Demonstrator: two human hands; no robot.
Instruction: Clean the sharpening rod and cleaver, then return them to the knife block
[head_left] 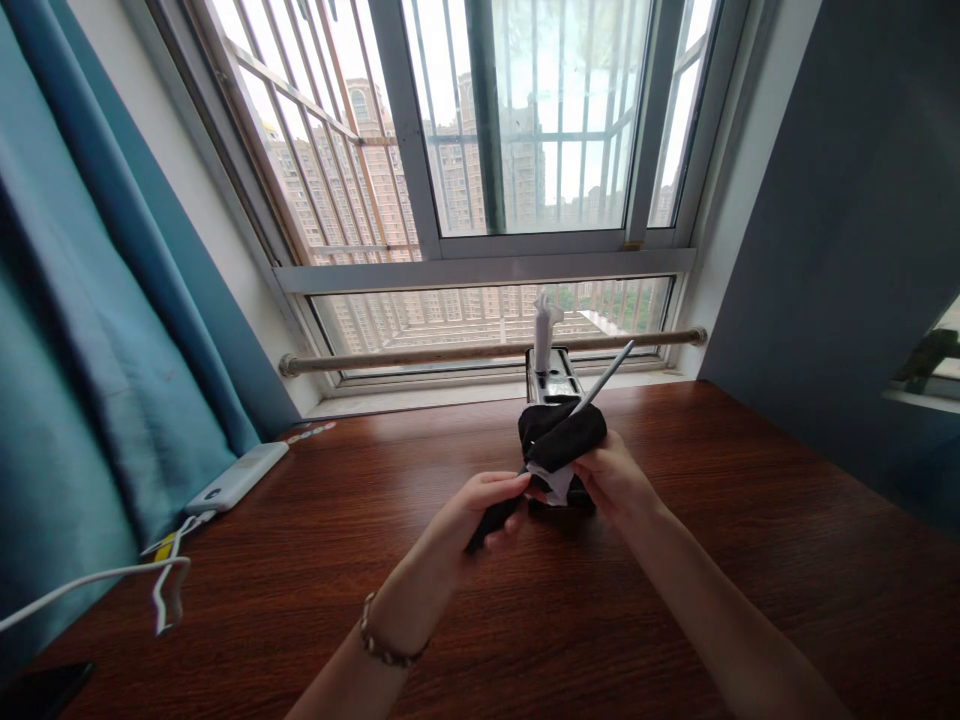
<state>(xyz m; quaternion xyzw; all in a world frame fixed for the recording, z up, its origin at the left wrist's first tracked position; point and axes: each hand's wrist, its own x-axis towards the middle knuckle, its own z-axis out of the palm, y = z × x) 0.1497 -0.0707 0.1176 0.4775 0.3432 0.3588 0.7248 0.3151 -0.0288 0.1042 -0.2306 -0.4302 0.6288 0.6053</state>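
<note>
In front of me, over the wooden table, both hands hold a black cloth-like bundle (568,436). A slim pale stick (607,372) slants up to the right from behind it. My left hand (491,505) is closed around a narrow black part that runs down to the lower left. Thumb and fingers of my right hand (611,475) grip the bundle's right side. Crumpled white material (553,482) shows beneath the black cloth, between the hands. Just beyond stands a dark, shiny box (556,386), partly hidden by the bundle, with a white tissue-like piece (542,340) rising from it.
A white power bank (238,477) with white cables (174,570) lies at the table's left, beside the blue curtain (112,250). A dark flat object (46,690) is at the lower left corner. A rail (420,359) crosses before the barred window.
</note>
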